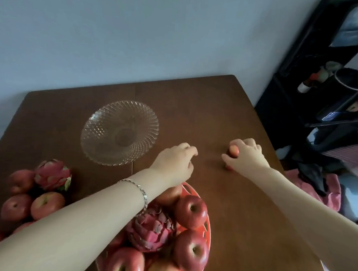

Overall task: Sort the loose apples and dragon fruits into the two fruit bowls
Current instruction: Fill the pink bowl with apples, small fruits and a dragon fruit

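Note:
An empty clear glass bowl (102,150) stands at the far middle of the brown table (232,210). An orange bowl (207,230) near me holds several red apples and a pink dragon fruit (151,231). At the left lie several loose apples (47,204) and a second dragon fruit (52,174). My right hand (246,156) is closed over a red apple (233,151) resting on the table at the right. My left hand (177,162) hovers between the two bowls with curled fingers and nothing seen in it.
A grey wall runs behind the table. A black shelf unit (326,85) with bottles and dark items stands at the right. Pink and dark cloth (325,184) lies beside the table's right edge.

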Demonstrator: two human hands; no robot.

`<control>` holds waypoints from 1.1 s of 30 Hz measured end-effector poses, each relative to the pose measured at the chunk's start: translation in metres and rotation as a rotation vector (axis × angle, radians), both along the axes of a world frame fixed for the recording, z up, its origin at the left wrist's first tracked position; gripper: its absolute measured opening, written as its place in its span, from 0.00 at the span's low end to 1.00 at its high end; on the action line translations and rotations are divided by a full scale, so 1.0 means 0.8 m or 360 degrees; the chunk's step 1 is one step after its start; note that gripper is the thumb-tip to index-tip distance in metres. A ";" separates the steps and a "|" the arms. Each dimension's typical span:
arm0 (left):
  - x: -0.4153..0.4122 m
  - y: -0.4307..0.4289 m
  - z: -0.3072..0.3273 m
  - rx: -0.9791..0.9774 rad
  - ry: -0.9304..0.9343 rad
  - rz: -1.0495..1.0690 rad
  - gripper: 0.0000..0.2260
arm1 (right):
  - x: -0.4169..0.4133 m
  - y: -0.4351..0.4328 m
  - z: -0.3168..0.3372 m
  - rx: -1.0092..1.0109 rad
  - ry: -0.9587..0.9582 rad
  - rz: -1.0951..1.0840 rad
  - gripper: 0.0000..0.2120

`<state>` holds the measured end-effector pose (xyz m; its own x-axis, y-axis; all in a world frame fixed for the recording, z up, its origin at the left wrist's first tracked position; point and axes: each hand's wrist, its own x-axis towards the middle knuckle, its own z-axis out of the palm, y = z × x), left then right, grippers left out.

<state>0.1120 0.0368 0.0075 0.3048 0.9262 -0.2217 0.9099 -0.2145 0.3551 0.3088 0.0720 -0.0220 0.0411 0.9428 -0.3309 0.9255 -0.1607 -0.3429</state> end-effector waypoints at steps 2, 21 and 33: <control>0.026 0.030 -0.013 -0.0035 0.0035 -0.0067 0.16 | 0.020 0.020 -0.021 -0.0097 -0.0105 -0.0049 0.25; 0.161 0.170 -0.144 -0.0223 0.0369 -0.0787 0.15 | 0.047 0.015 -0.145 0.0025 -0.0294 0.0456 0.20; 0.059 0.065 -0.033 -0.0525 -0.0484 0.0563 0.14 | 0.020 -0.005 -0.051 -0.0562 0.1098 -0.0414 0.14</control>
<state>0.1594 0.0885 -0.0188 0.0838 0.8802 -0.4672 0.7526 0.2514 0.6086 0.3249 0.0677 -0.0630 -0.0775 0.7664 -0.6376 0.4430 -0.5465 -0.7107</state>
